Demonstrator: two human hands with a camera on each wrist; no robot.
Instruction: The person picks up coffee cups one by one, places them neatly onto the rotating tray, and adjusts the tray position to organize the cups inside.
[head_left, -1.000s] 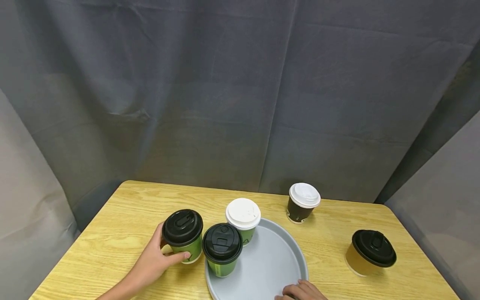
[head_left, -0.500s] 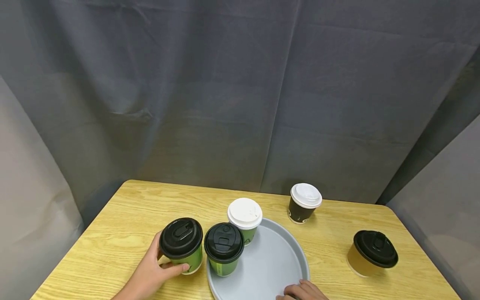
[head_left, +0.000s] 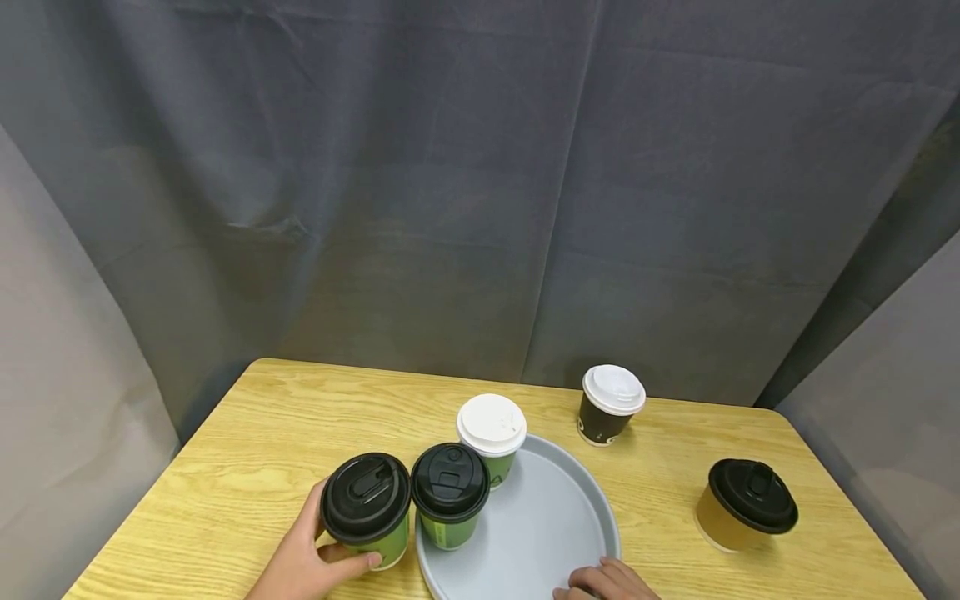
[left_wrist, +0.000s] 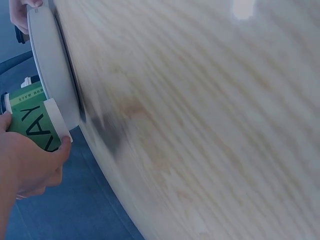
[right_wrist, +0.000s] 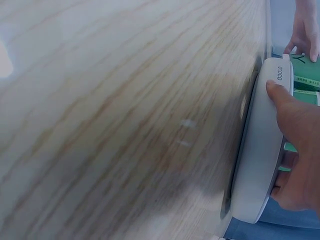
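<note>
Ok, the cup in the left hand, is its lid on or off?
On: the head view shows a black lid covering the cup the left hand holds.

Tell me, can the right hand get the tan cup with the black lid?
Probably yes: only bare table lies between the right hand and the tan cup. But that hand grips the tray, so it would likely need to let go first.

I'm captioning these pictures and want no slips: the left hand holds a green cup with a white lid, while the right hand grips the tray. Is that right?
Not quite: the lid of the green cup in the left hand is black, as the head view shows. The right hand does grip the tray.
</note>
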